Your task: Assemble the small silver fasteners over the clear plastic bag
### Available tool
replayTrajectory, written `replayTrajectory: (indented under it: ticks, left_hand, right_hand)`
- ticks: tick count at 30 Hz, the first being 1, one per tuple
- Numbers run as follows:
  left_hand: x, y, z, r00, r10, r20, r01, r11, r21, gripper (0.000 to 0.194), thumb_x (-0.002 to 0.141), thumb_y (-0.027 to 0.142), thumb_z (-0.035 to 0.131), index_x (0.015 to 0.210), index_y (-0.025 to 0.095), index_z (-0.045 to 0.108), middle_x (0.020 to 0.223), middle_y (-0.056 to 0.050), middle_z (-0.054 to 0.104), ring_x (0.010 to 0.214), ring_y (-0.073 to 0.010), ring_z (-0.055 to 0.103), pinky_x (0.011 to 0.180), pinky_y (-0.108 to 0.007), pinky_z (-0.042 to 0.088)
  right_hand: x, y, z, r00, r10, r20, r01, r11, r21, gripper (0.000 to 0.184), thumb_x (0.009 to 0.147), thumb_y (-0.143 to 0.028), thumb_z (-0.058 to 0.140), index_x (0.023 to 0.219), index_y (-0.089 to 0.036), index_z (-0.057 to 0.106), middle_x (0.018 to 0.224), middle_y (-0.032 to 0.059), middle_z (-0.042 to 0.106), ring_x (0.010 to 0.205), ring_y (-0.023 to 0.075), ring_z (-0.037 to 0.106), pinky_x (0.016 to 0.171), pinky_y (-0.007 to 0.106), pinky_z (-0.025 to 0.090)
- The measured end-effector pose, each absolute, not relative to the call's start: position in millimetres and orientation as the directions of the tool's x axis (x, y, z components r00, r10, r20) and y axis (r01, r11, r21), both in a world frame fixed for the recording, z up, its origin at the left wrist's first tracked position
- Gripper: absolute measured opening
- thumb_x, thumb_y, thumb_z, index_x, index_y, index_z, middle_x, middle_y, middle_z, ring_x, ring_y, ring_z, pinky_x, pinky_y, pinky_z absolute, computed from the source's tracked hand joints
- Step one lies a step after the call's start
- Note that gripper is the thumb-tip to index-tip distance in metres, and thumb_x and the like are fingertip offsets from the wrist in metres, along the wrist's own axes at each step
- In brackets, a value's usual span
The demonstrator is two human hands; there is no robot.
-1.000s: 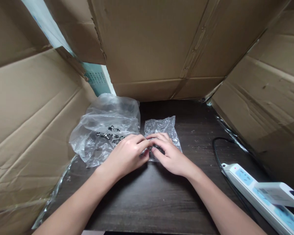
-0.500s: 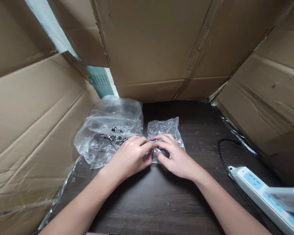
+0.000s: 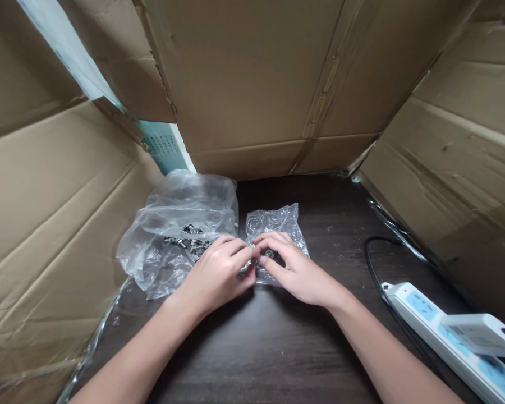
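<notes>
Over worktop (image 3: 252, 348), with big bag (image 3: 185, 192) beyond left hand (image 3: 225, 266), small bag (image 3: 278, 217) under right hand (image 3: 289, 265), bolts (image 3: 193, 244) by left knuckles. Pinching metal part (image 3: 254, 261) in left fingertips; right fingers curled alongside, hold impossible to tell.

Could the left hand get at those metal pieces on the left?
Probably yes: the left hand is close beside the metal pieces, and nothing solid seems between, though the plastic bag may cover some.

The bare left forearm (image 3: 141, 345) and bare right forearm (image 3: 379, 339) converge forward. The bare left hand (image 3: 221, 266) is palm-down, fingers curled, thumb beneath index finger. The bare right hand (image 3: 292, 269) is arched, thumb and index finger bent toward the left fingertips.
</notes>
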State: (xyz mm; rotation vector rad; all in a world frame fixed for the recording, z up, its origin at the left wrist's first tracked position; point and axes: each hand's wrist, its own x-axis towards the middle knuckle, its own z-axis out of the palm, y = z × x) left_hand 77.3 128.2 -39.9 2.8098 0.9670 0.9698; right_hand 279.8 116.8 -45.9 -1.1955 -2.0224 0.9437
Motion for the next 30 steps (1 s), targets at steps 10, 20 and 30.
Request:
replayTrajectory:
  ticks: [10, 20, 30]
  left_hand:
    - [76.1, 128.9, -36.5, 0.624, 0.537, 0.568, 0.543, -0.82, 0.18, 0.02, 0.084, 0.01, 0.061, 0.101, 0.015, 0.068, 0.089, -0.006, 0.072, 0.082, -0.0214, 0.065, 0.08, -0.036, 0.056]
    - [76.5, 127.7, -34.2, 0.621, 0.553, 0.555, 0.504, -0.824, 0.257, 0.019, 0.083, 0.009, 0.061, 0.1, 0.015, 0.067, 0.086, -0.005, 0.07, 0.079, -0.0195, 0.065, 0.079, -0.034, 0.055]
    - [75.3, 128.7, -36.4, 0.629, 0.584, 0.513, 0.536, -0.804, 0.258, 0.019, 0.084, 0.011, 0.062, 0.101, 0.016, 0.069, 0.086, -0.005, 0.069, 0.077, -0.0194, 0.063, 0.076, -0.034, 0.054]
  right_hand:
    - [281.5, 117.7, -43.7, -0.476, 0.872, 0.119, 0.471, 0.367, -0.802, 0.019, 0.099, -0.02, 0.049, 0.109, -0.025, 0.064, 0.135, 0.0044, 0.057, 0.133, 0.023, 0.042, 0.115, 0.048, 0.033]
    - [285.4, 117.4, -41.2, -0.483, 0.861, 0.158, 0.415, 0.384, -0.825, 0.031, 0.089, -0.01, 0.054, 0.114, -0.025, 0.063, 0.133, 0.0043, 0.058, 0.132, 0.0226, 0.043, 0.117, 0.048, 0.032]
    - [279.7, 115.5, -42.8, -0.405, 0.894, 0.191, 0.504, 0.393, -0.769, 0.016, 0.088, -0.016, 0.063, 0.101, -0.024, 0.066, 0.129, 0.0061, 0.059, 0.127, 0.0252, 0.045, 0.112, 0.05, 0.038]
